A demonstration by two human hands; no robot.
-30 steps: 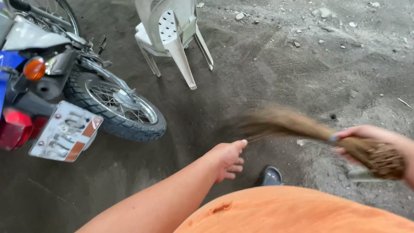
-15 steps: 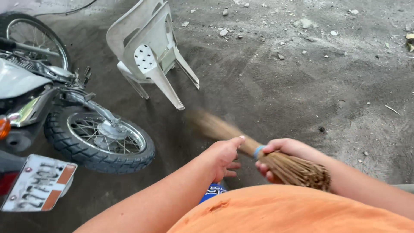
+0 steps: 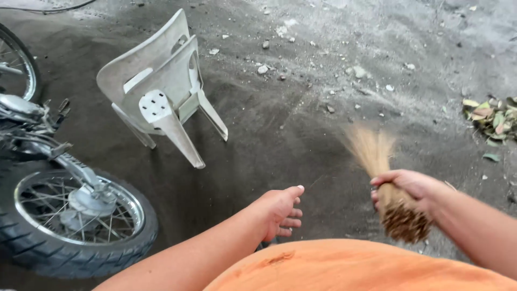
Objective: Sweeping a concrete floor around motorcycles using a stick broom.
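Since half a second ago, my right hand (image 3: 405,188) has swung the stick broom (image 3: 383,178) from lower centre to the right of the frame, so its blurred bristles now point up and away from me instead of toward the chair. My fingers are clamped around the bundle just above its cut end, which hangs at lower right over my orange shirt (image 3: 350,269). My left hand (image 3: 280,211) hovers at lower centre, holding nothing, fingers loosely curled and slightly apart, thumb extended. Upper left of centre: a white plastic chair (image 3: 161,91), tipped over on the dark dirt floor (image 3: 291,129). Left edge: the spoked rear wheel (image 3: 75,221) of a motorcycle. Right edge: a small heap of dry leaves (image 3: 493,118). Pebbles (image 3: 263,69) lie scattered along the top. No container is in view.
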